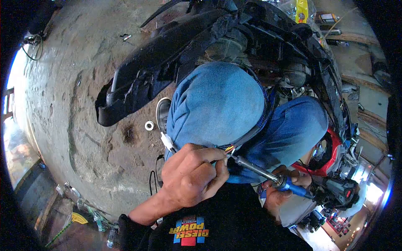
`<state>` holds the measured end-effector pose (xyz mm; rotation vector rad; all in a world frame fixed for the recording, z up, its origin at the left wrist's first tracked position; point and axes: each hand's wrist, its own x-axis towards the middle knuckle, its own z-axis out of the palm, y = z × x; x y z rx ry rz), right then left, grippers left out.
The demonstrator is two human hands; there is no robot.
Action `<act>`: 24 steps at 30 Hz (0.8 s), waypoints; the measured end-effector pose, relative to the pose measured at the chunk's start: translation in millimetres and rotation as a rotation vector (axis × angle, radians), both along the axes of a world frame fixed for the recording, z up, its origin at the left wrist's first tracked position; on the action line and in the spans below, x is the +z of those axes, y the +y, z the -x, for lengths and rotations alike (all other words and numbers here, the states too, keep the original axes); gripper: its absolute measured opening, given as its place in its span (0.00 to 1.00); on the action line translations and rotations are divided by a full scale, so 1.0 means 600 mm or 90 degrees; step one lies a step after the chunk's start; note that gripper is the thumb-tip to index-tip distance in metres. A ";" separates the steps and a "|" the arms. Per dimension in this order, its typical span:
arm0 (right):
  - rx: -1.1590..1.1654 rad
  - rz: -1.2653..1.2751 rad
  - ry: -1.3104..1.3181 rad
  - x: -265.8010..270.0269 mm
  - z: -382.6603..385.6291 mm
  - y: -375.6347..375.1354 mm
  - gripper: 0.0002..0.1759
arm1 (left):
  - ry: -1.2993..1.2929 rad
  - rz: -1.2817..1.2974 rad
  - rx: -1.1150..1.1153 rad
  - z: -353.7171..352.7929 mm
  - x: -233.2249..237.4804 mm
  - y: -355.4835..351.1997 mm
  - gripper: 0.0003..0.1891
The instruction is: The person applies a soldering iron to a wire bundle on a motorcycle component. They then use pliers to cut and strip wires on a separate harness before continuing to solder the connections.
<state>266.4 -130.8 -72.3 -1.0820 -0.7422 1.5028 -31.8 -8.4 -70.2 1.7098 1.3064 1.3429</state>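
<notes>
A soldering iron (260,170) with a metal shaft and blue handle is held in my right hand (284,188), its tip pointing left. That tip is close to the fingertips of my left hand (192,173), which are pinched at the end of some thin coloured wires (230,148). Whether the tip touches the wires is too small to tell. The wires come out of a dark sleeved cable bundle (251,134) running between my knees, over blue jeans (222,100).
A large black plastic panel (155,62) lies ahead on the rough floor (96,146). A white tape roll (149,125) is beside my shoe (162,113). To the right are a red frame part (331,154) and a black power tool (341,192). Thin black cable (152,180) hangs near my left wrist.
</notes>
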 end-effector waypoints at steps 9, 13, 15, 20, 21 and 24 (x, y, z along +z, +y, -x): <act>0.010 -0.032 -0.058 0.014 0.006 -0.005 0.20 | -0.006 -0.009 -0.009 0.002 -0.001 0.002 0.16; -0.010 -0.068 -0.091 0.014 0.017 0.006 0.18 | -0.005 -0.016 -0.007 0.001 -0.001 0.003 0.16; -0.028 -0.091 -0.110 0.016 0.027 0.011 0.17 | -0.005 -0.022 -0.012 0.002 0.000 0.004 0.16; -0.091 -0.159 -0.167 0.019 0.050 0.029 0.16 | -0.020 -0.036 -0.014 0.002 -0.003 0.005 0.16; -0.107 -0.176 -0.181 0.019 0.057 0.033 0.16 | -0.018 -0.039 -0.018 0.003 -0.002 0.006 0.16; -0.146 -0.210 -0.211 0.021 0.073 0.048 0.16 | -0.025 -0.044 -0.014 0.002 -0.005 0.004 0.17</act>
